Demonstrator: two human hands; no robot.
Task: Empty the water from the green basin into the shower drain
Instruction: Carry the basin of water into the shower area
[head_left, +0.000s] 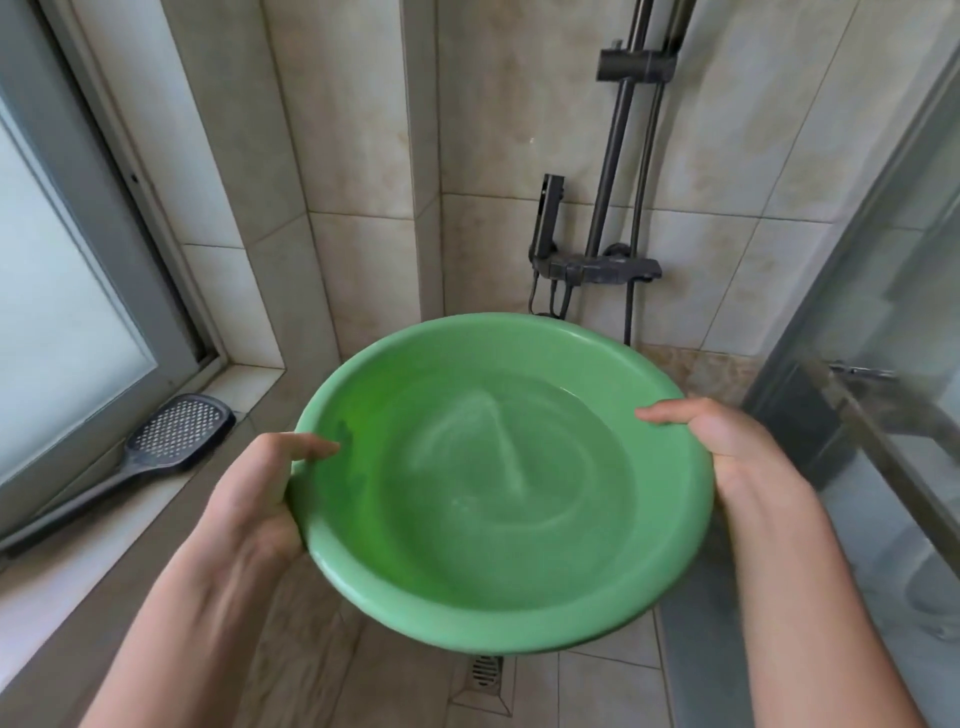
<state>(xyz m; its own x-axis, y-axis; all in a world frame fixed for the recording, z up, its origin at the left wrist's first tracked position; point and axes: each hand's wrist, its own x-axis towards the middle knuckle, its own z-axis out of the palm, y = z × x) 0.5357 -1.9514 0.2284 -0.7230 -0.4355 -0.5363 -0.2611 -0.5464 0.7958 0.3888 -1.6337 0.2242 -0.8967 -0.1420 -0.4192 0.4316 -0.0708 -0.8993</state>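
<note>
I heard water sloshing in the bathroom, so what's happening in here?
A person stands in the shower holding a green basin by its rim, the left hand on one side and the right hand on the other. The water is in the basin, swirling; nothing is pouring out yet. The floor drain shows just below the basin's near edge.

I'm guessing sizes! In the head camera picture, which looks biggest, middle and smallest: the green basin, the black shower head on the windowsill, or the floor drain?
1. green basin, though it is nearest the camera
2. black shower head
3. floor drain, partly hidden under the basin
</note>
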